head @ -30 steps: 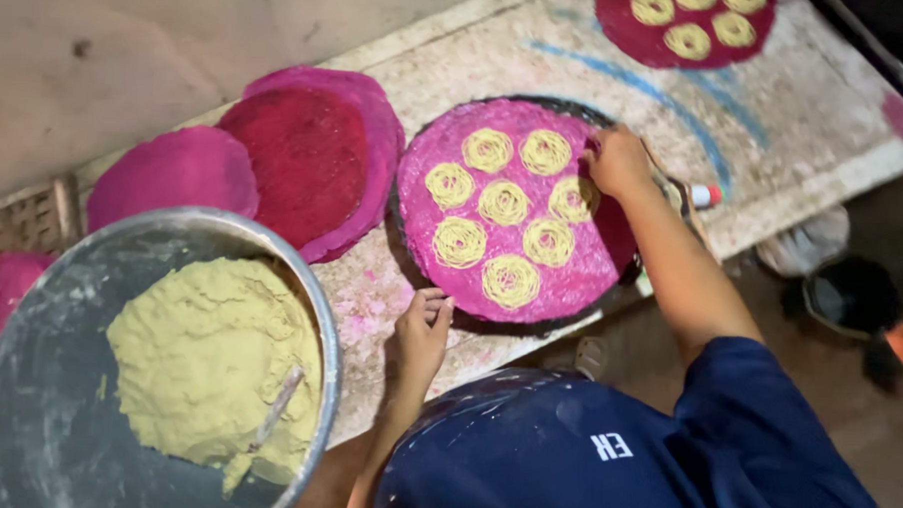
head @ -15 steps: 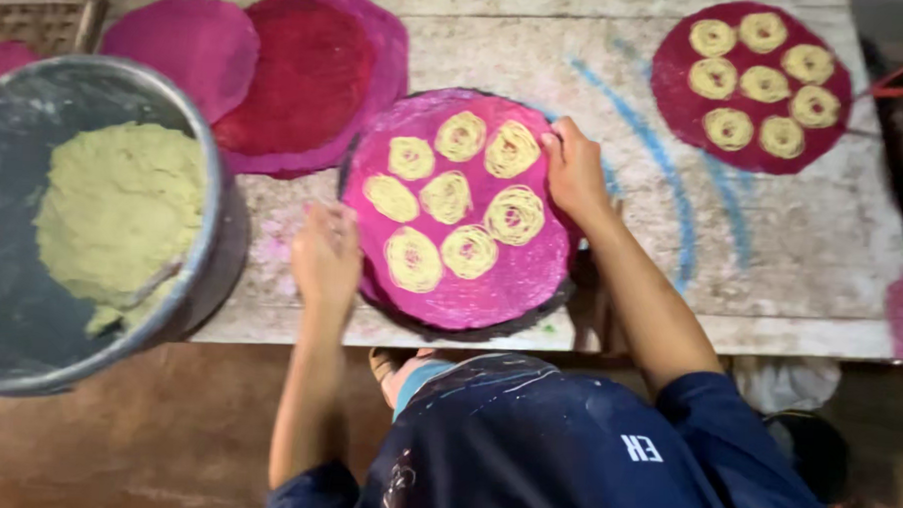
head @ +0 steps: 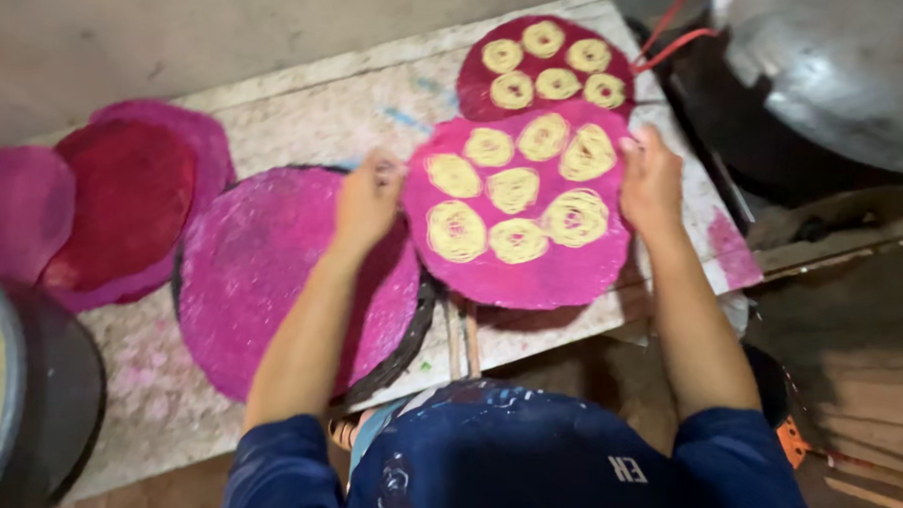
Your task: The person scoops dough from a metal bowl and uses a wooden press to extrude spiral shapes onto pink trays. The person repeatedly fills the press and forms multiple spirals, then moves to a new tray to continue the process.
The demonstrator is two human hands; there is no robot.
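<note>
A pink round mat [head: 531, 272] carrying several yellow noodle-like spirals [head: 514, 189] hangs just above the table. My left hand [head: 366, 199] grips its left edge and my right hand [head: 651, 181] grips its right edge. It partly overlaps a second, darker pink mat [head: 474, 90] with several spirals at the far right of the table. To the left lies a bare pink mat [head: 261, 267] on a dark round tray [head: 414, 338].
Empty pink and red mats [head: 123, 202] are stacked at the left of the white table [head: 316, 109]. A metal bowl [head: 7, 389] of yellow dough sits at the lower left. A large metal pan [head: 838, 67] stands at the upper right beyond the table's edge.
Both hands have lifted the spiral-covered mat off the round tray and carried it right, toward the other filled mat. A bare pink mat now shows on the tray.
</note>
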